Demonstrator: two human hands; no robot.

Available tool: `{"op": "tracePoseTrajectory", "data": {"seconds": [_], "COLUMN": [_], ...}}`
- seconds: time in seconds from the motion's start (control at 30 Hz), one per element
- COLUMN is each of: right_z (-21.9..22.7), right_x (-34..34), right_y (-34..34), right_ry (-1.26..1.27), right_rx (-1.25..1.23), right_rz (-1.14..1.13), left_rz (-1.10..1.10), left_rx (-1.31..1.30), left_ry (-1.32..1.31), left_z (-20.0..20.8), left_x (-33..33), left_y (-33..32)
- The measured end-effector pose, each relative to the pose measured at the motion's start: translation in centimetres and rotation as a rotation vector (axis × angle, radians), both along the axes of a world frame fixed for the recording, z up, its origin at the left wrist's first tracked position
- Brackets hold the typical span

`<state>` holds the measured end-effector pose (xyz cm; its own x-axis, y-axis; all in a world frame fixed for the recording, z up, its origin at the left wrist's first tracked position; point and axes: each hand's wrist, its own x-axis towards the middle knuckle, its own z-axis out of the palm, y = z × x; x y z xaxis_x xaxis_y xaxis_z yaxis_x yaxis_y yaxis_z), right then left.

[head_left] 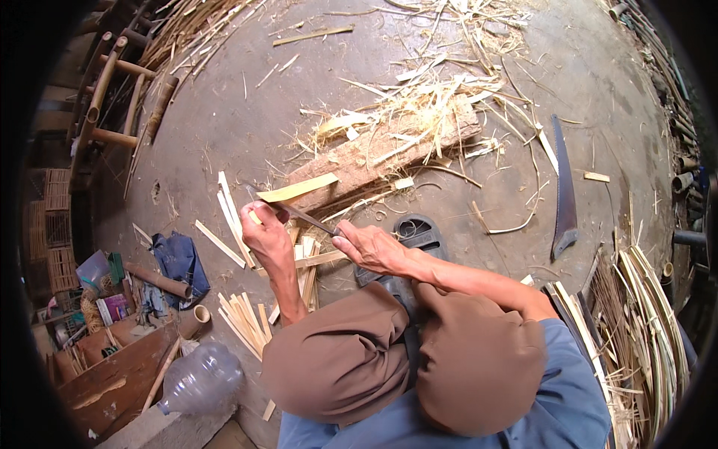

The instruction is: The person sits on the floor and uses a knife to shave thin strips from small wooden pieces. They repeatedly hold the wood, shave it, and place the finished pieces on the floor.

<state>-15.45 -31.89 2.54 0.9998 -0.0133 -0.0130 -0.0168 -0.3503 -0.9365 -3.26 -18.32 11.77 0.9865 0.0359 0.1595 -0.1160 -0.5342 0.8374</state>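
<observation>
Concrete floor (224, 127), pink packet (116, 305) far left

Knife handle (340, 233) hidden in right hand (374, 251); bamboo strip's (297, 188) end (under fingers) unseen.

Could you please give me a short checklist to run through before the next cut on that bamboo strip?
1. Left hand grips the bamboo strip: ok.
2. Right hand holds the knife: ok.
3. Blade is against the strip: cannot tell.
4. Left fingers are off the blade's edge: cannot tell.
5. Log lies close ahead as a support: ok.
6. Saw lies apart from both hands: ok.
</observation>
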Motion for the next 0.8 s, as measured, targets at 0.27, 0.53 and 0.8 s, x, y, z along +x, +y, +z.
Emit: {"op": "tracePoseTrajectory", "data": {"seconds": [0.27,0.53,0.8], "right_z": [-0.3,-4.4,-5.5], "right_x": [0.8,0.2,-1.4], "right_y": [-2.0,-3.6,-6.1], "right_ry": [0.302,0.26,0.404], "right_rx": [0.107,0.047,-0.165], "right_rz": [-0.066,-0.159,-0.117], "left_rz": [-0.012,-0.01,0.04], "left_rx": [-0.112,0.011,0.033], "left_ry": [0.014,0.005,-0.08], "left_z": [0.0,0.1,-0.7], "left_x": [1.5,0.3,0.6], "left_y": [0.3,-0.1,0.2]}}
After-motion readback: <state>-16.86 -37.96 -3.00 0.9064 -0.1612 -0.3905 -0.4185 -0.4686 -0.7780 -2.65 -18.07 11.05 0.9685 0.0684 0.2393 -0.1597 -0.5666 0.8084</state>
